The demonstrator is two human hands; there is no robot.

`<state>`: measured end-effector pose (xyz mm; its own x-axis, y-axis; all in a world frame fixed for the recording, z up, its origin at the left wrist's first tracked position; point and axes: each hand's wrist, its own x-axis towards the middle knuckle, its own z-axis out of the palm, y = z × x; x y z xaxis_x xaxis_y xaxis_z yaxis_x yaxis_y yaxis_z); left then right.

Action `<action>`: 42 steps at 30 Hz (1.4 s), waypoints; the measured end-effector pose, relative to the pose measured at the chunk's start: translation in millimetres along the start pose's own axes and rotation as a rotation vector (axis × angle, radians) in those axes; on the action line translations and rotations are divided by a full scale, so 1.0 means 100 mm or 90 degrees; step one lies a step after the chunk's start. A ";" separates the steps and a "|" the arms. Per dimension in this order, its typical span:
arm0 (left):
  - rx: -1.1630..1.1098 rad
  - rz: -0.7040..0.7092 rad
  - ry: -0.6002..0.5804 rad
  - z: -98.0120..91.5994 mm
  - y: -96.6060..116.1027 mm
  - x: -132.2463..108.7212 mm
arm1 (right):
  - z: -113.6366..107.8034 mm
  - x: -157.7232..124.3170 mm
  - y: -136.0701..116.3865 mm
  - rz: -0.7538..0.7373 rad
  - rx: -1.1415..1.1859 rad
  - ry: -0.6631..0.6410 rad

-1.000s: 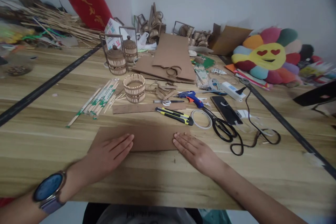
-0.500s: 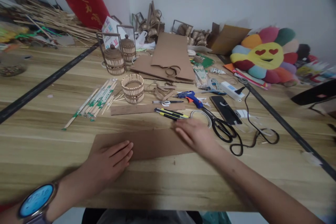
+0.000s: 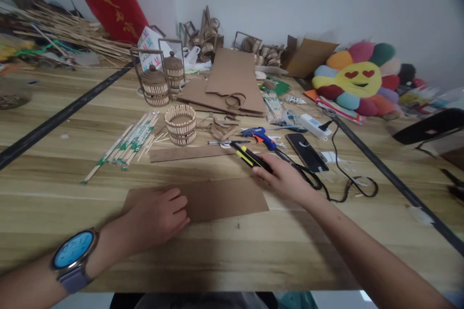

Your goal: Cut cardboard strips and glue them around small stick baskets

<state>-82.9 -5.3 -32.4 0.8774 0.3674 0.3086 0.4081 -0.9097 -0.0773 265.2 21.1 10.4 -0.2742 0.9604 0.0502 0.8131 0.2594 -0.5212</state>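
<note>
"What's the setting?"
"Wood-grained tabletop (image 3: 203,265), pale wall (image 3: 308,0). The cardboard (image 3: 224,198) lies under the left hand (image 3: 154,217), fingers loosely bent, gripping nothing; the right hand's (image 3: 284,181) fingers close round the cutter (image 3: 248,157), just beyond."
"Any writing?"
"Gold characters on the red banner (image 3: 108,2), too blurred to read."

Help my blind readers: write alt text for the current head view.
A person's right hand holds a yellow-and-black cutter over a wooden table; the left hand rests on a cardboard piece. Beyond sit a slatted basket and a blue glue gun.
</note>
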 end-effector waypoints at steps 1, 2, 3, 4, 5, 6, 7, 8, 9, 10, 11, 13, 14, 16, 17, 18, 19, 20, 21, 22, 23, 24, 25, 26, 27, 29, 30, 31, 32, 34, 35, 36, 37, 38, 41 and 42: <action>-0.003 0.007 0.013 -0.01 -0.01 0.06 | -0.06 -0.12 0.03 0.027 0.060 0.009; -0.010 0.013 0.017 -0.01 -0.02 0.11 | -0.11 -0.26 0.06 0.064 0.122 0.010; -0.015 0.018 0.012 -0.01 -0.03 0.16 | -0.16 -0.40 0.07 0.105 0.192 0.000; -0.020 0.023 -0.001 0.00 -0.04 0.21 | -0.19 -0.54 0.08 0.147 0.273 -0.021; -0.025 0.030 -0.018 0.00 -0.05 0.26 | -0.22 -0.69 0.08 0.193 0.355 -0.045; -0.031 0.037 -0.036 0.01 -0.06 0.30 | -0.23 -0.82 0.07 0.233 0.426 -0.056; -0.041 0.047 -0.052 0.00 -0.07 0.35 | -0.23 -0.94 0.07 0.268 0.478 -0.051; -0.054 0.056 -0.071 -0.01 -0.08 0.39 | -0.22 -1.05 0.06 0.300 0.508 -0.037; -0.065 0.063 -0.091 -0.02 -0.09 0.45 | -0.20 -1.15 0.06 0.326 0.522 -0.021; -0.076 0.069 -0.108 -0.04 -0.09 0.50 | -0.17 -1.23 0.05 0.349 0.523 -0.007; -0.083 0.073 -0.122 -0.05 -0.09 0.56 | -0.13 -1.29 0.05 0.368 0.518 0.002; -0.088 0.071 -0.128 -0.05 -0.08 0.68 | -0.07 -1.37 0.06 0.401 0.507 0.010; -0.088 0.063 -0.120 -0.03 -0.07 0.73 | -0.04 -1.40 0.07 0.416 0.503 0.012; -0.088 0.036 -0.094 0.06 -0.03 0.80 | -0.01 -1.42 0.11 0.445 0.489 0.019; -0.082 0.018 -0.083 0.12 -0.01 0.82 | 0.00 -1.43 0.14 0.459 0.479 0.019; -0.076 0.003 -0.075 0.19 0.01 0.83 | 0.00 -1.43 0.17 0.473 0.470 0.012; -0.071 -0.010 -0.077 0.25 0.03 0.82 | -0.01 -1.44 0.20 0.483 0.463 -0.006; -0.067 -0.021 -0.083 0.31 0.05 0.82 | -0.02 -1.44 0.22 0.489 0.459 -0.031; -0.065 -0.029 -0.091 0.35 0.06 0.80 | -0.03 -1.45 0.25 0.490 0.457 -0.055; -0.065 -0.035 -0.100 0.39 0.08 0.79 | -0.03 -1.45 0.27 0.485 0.456 -0.071; -0.067 -0.039 -0.104 0.42 0.09 0.78 | -0.04 -1.46 0.28 0.475 0.455 -0.078; -0.070 -0.042 -0.104 0.44 0.11 0.76 | -0.05 -1.46 0.28 0.463 0.453 -0.073; -0.075 -0.042 -0.102 0.45 0.12 0.75 | -0.06 -1.46 0.28 0.450 0.451 -0.062; -0.081 -0.044 -0.096 0.46 0.14 0.74 | -0.08 -1.46 0.28 0.437 0.448 -0.050; -0.088 -0.049 -0.088 0.46 0.15 0.73 | -0.09 -1.46 0.28 0.427 0.442 -0.048; -0.098 -0.056 -0.065 0.47 0.18 0.71 | -0.11 -1.44 0.28 0.419 0.412 -0.068; -0.099 -0.061 -0.053 0.47 0.19 0.70 | -0.11 -1.43 0.29 0.410 0.381 -0.079; -0.096 -0.063 -0.041 0.47 0.20 0.70 | -0.12 -1.42 0.30 0.389 0.338 -0.083; -0.090 -0.062 -0.029 0.47 0.21 0.69 | -0.12 -1.41 0.31 0.354 0.289 -0.077; -0.074 -0.053 -0.009 0.46 0.23 0.69 | -0.12 -1.39 0.34 0.261 0.199 -0.044; -0.066 -0.049 0.001 0.45 0.23 0.69 | -0.12 -1.39 0.35 0.218 0.167 -0.031; -0.060 -0.045 0.009 0.44 0.24 0.69 | -0.12 -1.39 0.36 0.187 0.143 -0.025; -0.054 -0.042 0.016 0.42 0.25 0.69 | -0.13 -1.38 0.36 0.167 0.123 -0.028; -0.049 -0.040 0.021 0.41 0.26 0.69 | -0.13 -1.38 0.36 0.153 0.103 -0.034; -0.037 -0.024 0.028 0.37 0.26 0.68 | -0.14 -1.36 0.35 0.095 0.047 -0.045; -0.034 -0.018 0.028 0.35 0.26 0.67 | -0.14 -1.35 0.34 0.070 0.035 -0.048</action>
<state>-4.3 2.6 -47.0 0.8536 0.3846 0.3513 0.4167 -0.9089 -0.0174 337.3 -98.1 -1.9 -0.2237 0.9720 -0.0725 0.8116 0.1446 -0.5660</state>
